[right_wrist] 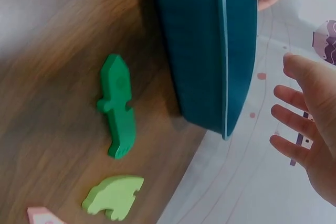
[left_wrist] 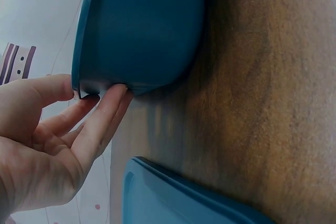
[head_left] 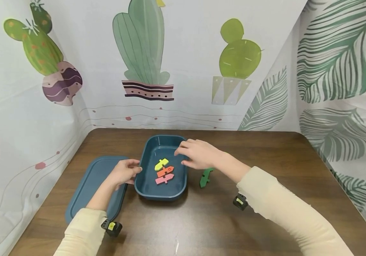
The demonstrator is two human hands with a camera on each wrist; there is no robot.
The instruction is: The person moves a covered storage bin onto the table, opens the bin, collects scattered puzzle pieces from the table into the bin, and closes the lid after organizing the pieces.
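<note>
A dark blue plastic box [head_left: 162, 197] stands on the table, holding a yellow puzzle piece [head_left: 161, 164], an orange puzzle piece [head_left: 165, 171] and a pink puzzle piece [head_left: 164, 179]. My left hand [head_left: 123, 174] pinches its left rim, thumb at the rim and fingers against the outer wall in the left wrist view. Over the box's right side hovers my right hand [head_left: 199, 153], fingers spread and holding nothing in the right wrist view. Right of the box lies a green puzzle piece [right_wrist: 118, 106], partly below my right wrist in the head view.
A flat blue lid [head_left: 98, 177] lies left of the box, under my left forearm. The right wrist view shows a light green piece [right_wrist: 114, 196] and part of another pink piece [right_wrist: 43, 216] on the wooden table [head_left: 272, 170]. Patterned cloth [head_left: 189, 64] hangs behind.
</note>
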